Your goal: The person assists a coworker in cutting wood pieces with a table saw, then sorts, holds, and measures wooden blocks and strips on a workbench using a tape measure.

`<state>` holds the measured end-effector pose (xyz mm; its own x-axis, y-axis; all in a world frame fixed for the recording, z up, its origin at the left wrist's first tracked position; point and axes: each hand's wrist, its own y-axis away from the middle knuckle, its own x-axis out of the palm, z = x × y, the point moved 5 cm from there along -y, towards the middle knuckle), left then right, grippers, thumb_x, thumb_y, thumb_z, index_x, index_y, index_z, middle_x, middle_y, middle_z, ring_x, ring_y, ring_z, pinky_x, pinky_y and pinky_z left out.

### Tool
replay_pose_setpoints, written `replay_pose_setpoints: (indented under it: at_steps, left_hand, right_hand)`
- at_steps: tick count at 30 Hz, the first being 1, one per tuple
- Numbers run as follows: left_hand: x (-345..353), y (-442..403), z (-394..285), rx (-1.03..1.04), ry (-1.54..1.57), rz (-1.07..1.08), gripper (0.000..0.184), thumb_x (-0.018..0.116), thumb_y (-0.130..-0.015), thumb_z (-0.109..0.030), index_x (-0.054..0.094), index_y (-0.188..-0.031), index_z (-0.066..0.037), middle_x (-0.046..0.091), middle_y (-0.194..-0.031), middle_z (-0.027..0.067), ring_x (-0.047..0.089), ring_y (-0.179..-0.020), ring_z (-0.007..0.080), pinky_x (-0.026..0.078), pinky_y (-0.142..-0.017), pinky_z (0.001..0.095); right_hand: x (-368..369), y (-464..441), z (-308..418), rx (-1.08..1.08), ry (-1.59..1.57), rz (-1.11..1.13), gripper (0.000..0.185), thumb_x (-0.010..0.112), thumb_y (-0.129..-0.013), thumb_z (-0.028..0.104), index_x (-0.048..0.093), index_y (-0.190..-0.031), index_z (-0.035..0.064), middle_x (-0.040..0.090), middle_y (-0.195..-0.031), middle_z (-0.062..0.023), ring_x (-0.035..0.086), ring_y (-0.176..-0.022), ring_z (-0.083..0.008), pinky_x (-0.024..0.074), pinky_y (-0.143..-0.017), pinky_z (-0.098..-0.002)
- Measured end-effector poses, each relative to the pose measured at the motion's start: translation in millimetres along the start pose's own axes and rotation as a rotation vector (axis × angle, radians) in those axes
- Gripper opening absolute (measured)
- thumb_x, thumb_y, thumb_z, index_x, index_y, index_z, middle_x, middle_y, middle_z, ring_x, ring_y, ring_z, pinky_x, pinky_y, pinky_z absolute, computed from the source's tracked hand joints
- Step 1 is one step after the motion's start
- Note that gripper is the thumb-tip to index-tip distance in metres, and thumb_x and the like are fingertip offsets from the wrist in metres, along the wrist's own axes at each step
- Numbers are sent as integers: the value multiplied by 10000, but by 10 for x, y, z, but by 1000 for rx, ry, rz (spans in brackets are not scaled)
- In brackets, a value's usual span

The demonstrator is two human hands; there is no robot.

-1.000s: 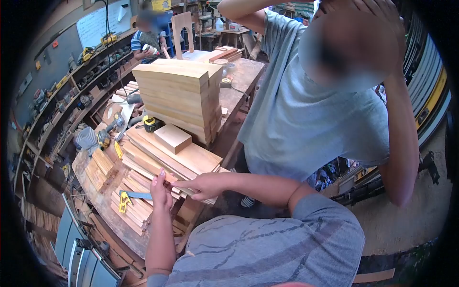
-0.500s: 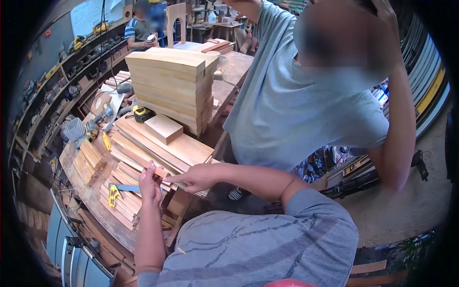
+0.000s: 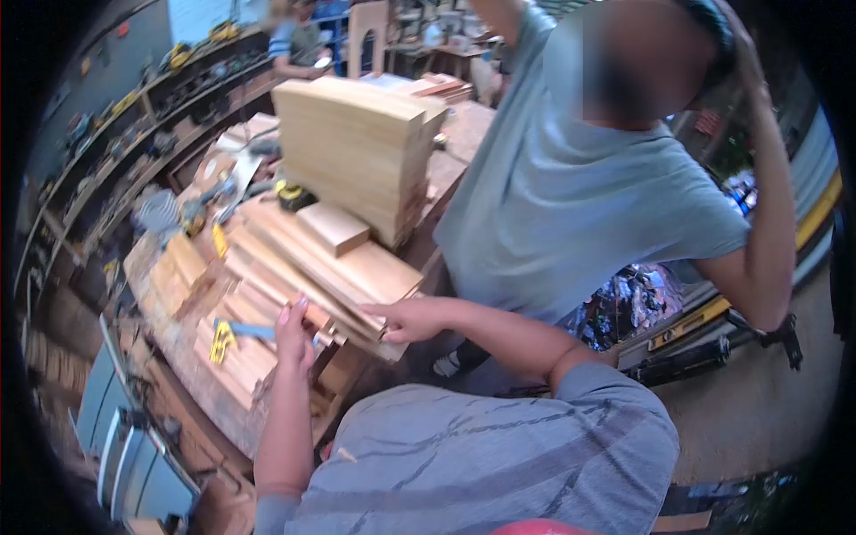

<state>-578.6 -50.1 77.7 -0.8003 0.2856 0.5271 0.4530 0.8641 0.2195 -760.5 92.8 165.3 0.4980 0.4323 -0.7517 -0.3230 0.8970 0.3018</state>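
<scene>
My left hand (image 3: 292, 336) is closed around a small reddish wooden piece (image 3: 317, 315), whose end sticks out past the thumb and fingers. Just right of it, my right hand (image 3: 415, 319) reaches to the near ends of the stacked wooden boards (image 3: 379, 272), index finger stretched out and the lower fingers partly curled. It seems to touch a board end, and nothing visible is held in it. A combination square (image 3: 225, 339) with a yellow head and metal blade rests on wooden strips (image 3: 236, 367) beside my left hand.
A tall stack of thick wood (image 3: 343, 152) stands on the workbench (image 3: 147, 254), with a wooden block (image 3: 333, 227) and a tape measure (image 3: 292, 194) near it. A person in a grey shirt (image 3: 571, 205) stands close at the right. Tool shelves (image 3: 134, 152) line the left wall.
My right hand has moved right, away from the small wooden piece, to the board ends. My left hand still holds the piece. The whole view has shifted.
</scene>
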Motion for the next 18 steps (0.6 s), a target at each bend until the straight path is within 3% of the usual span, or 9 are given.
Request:
replay_pose_setpoints:
  at_steps: [1,2,3,4,5,6,9,14,18]
  left_hand:
    - [-6,0,-1,-6,1,6,420,646,-933,-240,530,-1271,-19,606,-1017,77,623,-929,180,532,-796,327]
    - [-42,-43,26,-8,-9,-8,404,640,-940,-238,534,-1270,-31,595,-1039,71,625,-941,186,535,-813,345]
    - [40,14,-43,8,0,-19,320,609,-939,-192,554,-1213,-38,640,-945,72,648,-881,177,548,-783,316]
    - [43,-50,-42,28,6,-15,310,614,-936,-202,558,-1194,-41,645,-932,65,649,-869,170,548,-767,309]
    - [-25,-56,-8,39,3,-5,300,618,-933,-213,562,-1176,-44,650,-918,59,651,-856,163,548,-751,303]
    - [4,-1,-45,22,-9,-1,290,626,-929,-222,566,-1155,-50,654,-914,54,652,-838,156,547,-731,297]
    - [88,78,-178,19,-2,19,296,640,-919,-238,568,-1137,-52,662,-920,56,657,-794,149,543,-688,284]
    - [31,89,-258,16,-43,18,429,615,-934,-241,515,-1286,-18,658,-937,84,646,-855,164,524,-762,323]
    - [-33,51,-288,-9,-91,91,482,616,-932,-235,491,-1338,-5,634,-1034,74,627,-885,164,520,-791,326]
  right_hand:
    - [23,-44,35,-48,19,15,774,584,-907,246,173,-1545,92,647,-778,-154,631,-714,-255,488,-687,-378]
    - [182,-191,-166,-238,-42,-152,754,598,-898,224,217,-1539,109,644,-768,-143,625,-692,-257,497,-684,-373]
    - [-8,-96,165,-85,-46,-1,734,604,-895,212,250,-1532,124,661,-821,-142,633,-716,-255,508,-715,-374]
    - [121,-242,26,-364,17,-235,681,597,-901,213,308,-1511,123,666,-855,-143,638,-724,-258,509,-715,-381]
    - [-6,-203,232,-174,-64,-95,635,595,-909,198,355,-1491,125,650,-822,-122,624,-709,-234,498,-690,-366]
    - [-67,-193,394,-261,-168,-140,605,599,-914,163,382,-1477,117,616,-766,-91,599,-681,-180,484,-657,-331]
    - [-120,-359,512,-286,-318,-179,497,611,-902,143,494,-1379,70,626,-805,-99,602,-724,-188,489,-717,-338]
    - [-181,-586,467,-364,-504,-138,283,572,-964,160,656,-1209,48,688,-1025,-55,600,-907,-100,481,-842,-269]
    - [-379,-690,672,-309,-389,65,306,547,-970,232,687,-1175,53,714,-929,-71,601,-776,-111,501,-760,-289]
